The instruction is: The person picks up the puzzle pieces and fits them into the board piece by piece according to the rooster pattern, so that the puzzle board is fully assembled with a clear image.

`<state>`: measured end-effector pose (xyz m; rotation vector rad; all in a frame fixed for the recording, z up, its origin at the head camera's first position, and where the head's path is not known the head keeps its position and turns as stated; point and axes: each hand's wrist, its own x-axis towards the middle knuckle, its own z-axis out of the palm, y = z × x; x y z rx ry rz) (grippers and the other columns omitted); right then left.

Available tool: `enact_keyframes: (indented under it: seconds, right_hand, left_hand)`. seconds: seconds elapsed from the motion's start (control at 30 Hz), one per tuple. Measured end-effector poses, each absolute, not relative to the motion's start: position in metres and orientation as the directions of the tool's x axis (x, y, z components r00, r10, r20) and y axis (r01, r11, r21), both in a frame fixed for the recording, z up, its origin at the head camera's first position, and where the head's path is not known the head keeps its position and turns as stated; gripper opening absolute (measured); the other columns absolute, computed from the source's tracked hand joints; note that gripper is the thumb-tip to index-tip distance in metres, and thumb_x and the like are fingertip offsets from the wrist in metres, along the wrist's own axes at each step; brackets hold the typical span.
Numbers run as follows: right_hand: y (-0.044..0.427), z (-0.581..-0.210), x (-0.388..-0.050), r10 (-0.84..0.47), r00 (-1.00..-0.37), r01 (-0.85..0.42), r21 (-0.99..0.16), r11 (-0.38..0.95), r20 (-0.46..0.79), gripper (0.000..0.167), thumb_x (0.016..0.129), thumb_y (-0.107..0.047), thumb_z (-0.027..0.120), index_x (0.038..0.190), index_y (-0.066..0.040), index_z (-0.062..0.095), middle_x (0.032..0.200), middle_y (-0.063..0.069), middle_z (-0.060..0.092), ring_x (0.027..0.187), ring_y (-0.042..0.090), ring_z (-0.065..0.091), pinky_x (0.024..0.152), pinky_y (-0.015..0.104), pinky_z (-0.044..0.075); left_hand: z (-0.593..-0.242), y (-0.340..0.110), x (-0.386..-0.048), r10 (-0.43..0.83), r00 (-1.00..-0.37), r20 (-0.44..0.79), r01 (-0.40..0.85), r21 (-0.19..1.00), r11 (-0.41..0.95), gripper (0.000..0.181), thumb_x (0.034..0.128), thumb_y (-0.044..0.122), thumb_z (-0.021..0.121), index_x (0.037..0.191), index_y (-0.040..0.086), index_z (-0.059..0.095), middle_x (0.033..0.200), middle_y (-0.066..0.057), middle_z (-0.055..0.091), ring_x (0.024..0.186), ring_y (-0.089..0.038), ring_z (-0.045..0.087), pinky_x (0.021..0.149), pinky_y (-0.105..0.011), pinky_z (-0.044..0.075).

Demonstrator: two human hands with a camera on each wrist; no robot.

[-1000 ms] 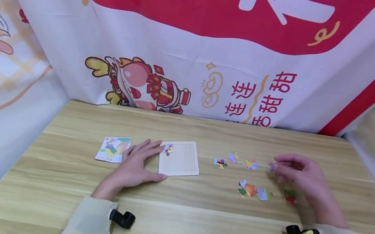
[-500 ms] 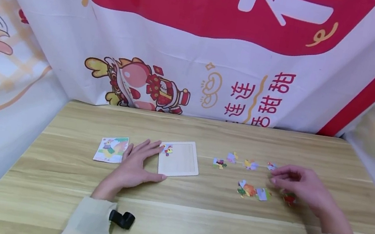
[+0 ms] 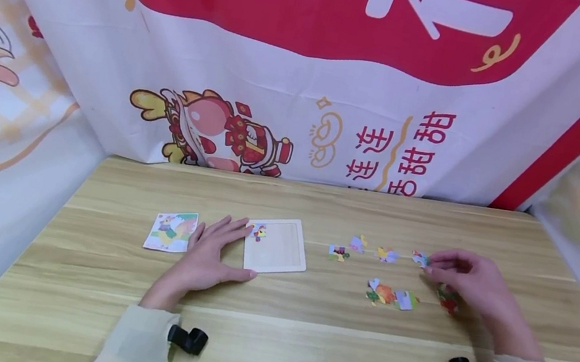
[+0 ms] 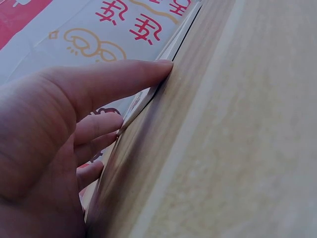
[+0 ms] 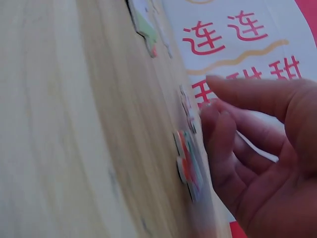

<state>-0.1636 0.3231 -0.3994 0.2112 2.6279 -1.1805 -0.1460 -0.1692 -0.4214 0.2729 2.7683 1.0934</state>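
The left hand [image 3: 203, 263] is spread out at the side of a pale puzzle tray [image 3: 278, 257], fingertips at its left edge and thumb touching the near corner. A colorful corner piece [image 3: 258, 232] sits in the tray right by those fingertips. On the outer side of that hand, just beside the fingers, there's a picture card [image 3: 170, 230] with a cartoon chicken on it. The right hand [image 3: 468, 284] is bent in over the surface [image 3: 298, 351], thumb and fingertips close together right next to a small loose piece [image 3: 421, 259] lying flat; honestly can't tell if it's pinching it or just hovering beside it. A red and green piece [image 3: 448, 300] lies under that same hand, partly shaded. Between the two hands you've got more loose bits: an orange one [image 3: 384, 293] touching or nearly touching a lilac one [image 3: 405, 299], plus a dark-red patterned one [image 3: 338, 253] nearest the tray.
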Motion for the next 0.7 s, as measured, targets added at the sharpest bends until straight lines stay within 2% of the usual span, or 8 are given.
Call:
enact_keyframes:
  seconds: [0.17,0.3,0.43,0.7]
  right_hand:
    - [0.314,-0.400,-0.171,0.106,-0.965,0.241,-0.663,0.709,-0.239,0.063,0.097,-0.045,0.079,0.143,-0.005,0.062,0.138,0.024,0.065,0.105,0.031,0.064,0.075,0.028,0.059]
    - [0.307,-0.398,-0.174,0.108,-0.965,0.235,-0.613,0.754,-0.238,0.066,0.095,-0.042,0.082,0.143,-0.002,0.061,0.142,0.028,0.062,0.113,0.037,0.058,0.083,0.037,0.055]
    - [0.302,-0.396,-0.176,0.101,-0.964,0.232,-0.594,0.771,-0.245,0.061,0.097,-0.035,0.080,0.142,0.001,0.061,0.138,0.029,0.061,0.113,0.039,0.056,0.089,0.043,0.054]
    - [0.298,-0.397,-0.177,0.102,-0.967,0.221,-0.565,0.795,-0.234,0.054,0.099,-0.030,0.079,0.137,0.004,0.062,0.130,0.028,0.062,0.109,0.038,0.056,0.090,0.045,0.054]
  left_hand:
    - [-0.424,-0.170,-0.147,0.225,-0.972,-0.071,0.116,0.688,0.717,0.092,0.0820,0.044,0.092,0.161,0.020,0.052,0.177,-0.001,0.036,0.169,-0.035,0.015,0.133,-0.065,-0.011]
    - [-0.425,-0.170,-0.147,0.229,-0.971,-0.072,0.119,0.686,0.718,0.092,0.0825,0.045,0.092,0.161,0.020,0.051,0.177,0.000,0.036,0.169,-0.035,0.015,0.134,-0.065,-0.011]
    - [-0.424,-0.170,-0.147,0.226,-0.972,-0.070,0.117,0.685,0.719,0.092,0.0826,0.044,0.092,0.162,0.020,0.051,0.177,0.000,0.035,0.169,-0.035,0.015,0.133,-0.065,-0.011]
    - [-0.423,-0.170,-0.147,0.225,-0.972,-0.068,0.120,0.681,0.723,0.091,0.0826,0.043,0.092,0.161,0.020,0.052,0.177,0.000,0.036,0.169,-0.035,0.015,0.133,-0.065,-0.010]
